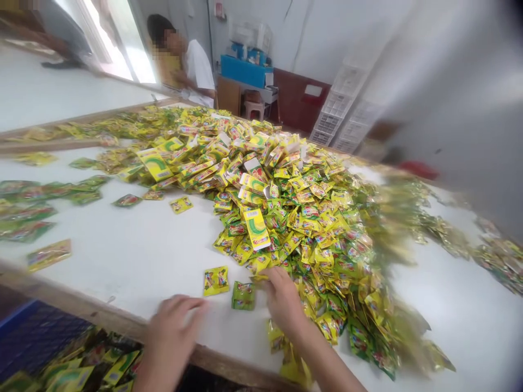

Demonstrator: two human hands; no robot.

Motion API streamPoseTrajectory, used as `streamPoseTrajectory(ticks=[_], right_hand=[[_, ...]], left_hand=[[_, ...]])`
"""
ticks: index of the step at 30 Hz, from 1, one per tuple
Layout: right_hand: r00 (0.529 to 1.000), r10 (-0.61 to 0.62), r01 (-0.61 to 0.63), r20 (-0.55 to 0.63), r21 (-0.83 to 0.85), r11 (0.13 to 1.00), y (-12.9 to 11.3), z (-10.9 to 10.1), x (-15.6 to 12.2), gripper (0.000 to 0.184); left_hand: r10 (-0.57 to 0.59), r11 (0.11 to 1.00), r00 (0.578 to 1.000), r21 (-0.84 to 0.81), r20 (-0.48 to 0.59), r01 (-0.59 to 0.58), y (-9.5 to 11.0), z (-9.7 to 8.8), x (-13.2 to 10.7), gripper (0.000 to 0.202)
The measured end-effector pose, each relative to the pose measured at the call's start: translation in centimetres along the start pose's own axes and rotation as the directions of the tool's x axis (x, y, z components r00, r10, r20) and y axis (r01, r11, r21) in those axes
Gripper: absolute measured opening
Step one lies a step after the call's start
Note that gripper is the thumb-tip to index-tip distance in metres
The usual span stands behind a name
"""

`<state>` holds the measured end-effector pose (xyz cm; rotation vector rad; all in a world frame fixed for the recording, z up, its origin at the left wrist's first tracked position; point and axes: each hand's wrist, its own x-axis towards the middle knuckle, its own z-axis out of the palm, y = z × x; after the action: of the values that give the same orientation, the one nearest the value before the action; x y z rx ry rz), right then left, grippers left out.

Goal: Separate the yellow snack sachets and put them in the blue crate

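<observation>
A big heap of small yellow and green packets [322,218] lies on the white table, with several flat yellow boxes [256,228] mixed in. My right hand [284,299] is at the near edge of the heap, its fingers closed on a yellow packet [257,278] that they partly hide. Over the table's front edge is my left hand [174,326], slightly blurred, with thumb and fingers apart and nothing visible in them. Between the hands lie a yellow double packet [216,280] and a green packet [243,295], both untouched.
Loose packets [28,223] are spread on the left of the white table [155,250]. Below its wooden front edge stands a blue crate [36,337] with packets and boxes. A person [200,71] sits beyond the table. White crates [333,109] are stacked by the wall.
</observation>
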<state>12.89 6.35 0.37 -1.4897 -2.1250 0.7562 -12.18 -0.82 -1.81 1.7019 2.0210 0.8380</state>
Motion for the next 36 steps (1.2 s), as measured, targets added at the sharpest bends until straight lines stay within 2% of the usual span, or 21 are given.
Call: streamPoseTrajectory(ticks=[1, 3, 5, 8, 12, 17, 21, 23, 25, 28, 32, 34, 36], right_hand=[[0.996, -0.028, 0.028, 0.082, 0.003, 1.0, -0.3, -0.1, 0.4, 0.025], [0.954, -0.083, 0.091, 0.289, -0.016, 0.996, -0.9, 0.2, 1.5, 0.023], [0.914, -0.07, 0.104, 0.4, -0.062, 0.993, -1.0, 0.8, 2.8, 0.028], [0.911, -0.01, 0.063, 0.412, -0.116, 0.991, -0.8, 2.0, 4.2, 0.038], [0.904, -0.002, 0.071, 0.428, -0.144, 0.987, -0.6, 2.5, 4.3, 0.023], [0.888, -0.04, 0.099, 0.457, -0.104, 0.99, -0.2, 0.8, 3.7, 0.029], [0.845, -0.111, 0.165, 0.523, -0.058, 0.985, 0.1, -0.8, 4.1, 0.017], [0.82, -0.127, 0.203, 0.559, -0.076, 0.976, -0.3, -1.0, 4.7, 0.014], [0.811, -0.114, 0.228, 0.574, -0.13, 0.965, -1.1, -0.9, 5.4, 0.019], [0.818, -0.08, 0.251, 0.569, -0.229, 0.94, -2.5, -0.5, 6.1, 0.03], [0.811, -0.1, 0.312, 0.576, -0.281, 0.908, -3.1, -0.3, 5.4, 0.026], [0.838, -0.112, 0.307, 0.534, -0.292, 0.906, -2.7, -0.2, 4.2, 0.034], [0.881, -0.079, 0.233, 0.466, -0.282, 0.931, -2.1, 0.0, 2.7, 0.035]], left_hand=[[-0.005, 0.999, 0.996, 0.042, 0.089, 0.001, 1.1, 1.9, 0.6, 0.016], [-0.055, 0.992, 0.973, 0.121, 0.225, 0.028, 3.0, 4.7, 1.5, 0.008], [-0.092, 0.986, 0.96, 0.157, 0.265, 0.051, 4.0, 5.8, 1.8, 0.01], [-0.09, 0.988, 0.955, 0.148, 0.281, 0.05, 4.0, 5.5, 1.8, 0.015], [-0.111, 0.987, 0.955, 0.143, 0.277, 0.073, 3.6, 5.0, 1.7, 0.019], [-0.118, 0.986, 0.946, 0.146, 0.302, 0.076, 4.4, 5.4, 1.8, 0.017], [-0.121, 0.984, 0.941, 0.165, 0.316, 0.071, 4.9, 5.6, 2.1, 0.014], [-0.123, 0.983, 0.938, 0.169, 0.325, 0.07, 5.0, 5.6, 2.3, 0.012], [-0.127, 0.983, 0.934, 0.171, 0.333, 0.072, 5.0, 5.5, 2.4, 0.012], [-0.129, 0.983, 0.933, 0.168, 0.335, 0.075, 4.9, 5.4, 2.4, 0.014], [-0.111, 0.988, 0.937, 0.142, 0.331, 0.067, 4.9, 5.5, 1.8, 0.016], [-0.068, 0.995, 0.937, 0.094, 0.342, 0.038, 4.6, 5.7, 1.4, 0.013], [0.02, 1.0, 0.929, 0.006, 0.37, -0.024, 4.3, 5.9, 1.3, 0.008]])
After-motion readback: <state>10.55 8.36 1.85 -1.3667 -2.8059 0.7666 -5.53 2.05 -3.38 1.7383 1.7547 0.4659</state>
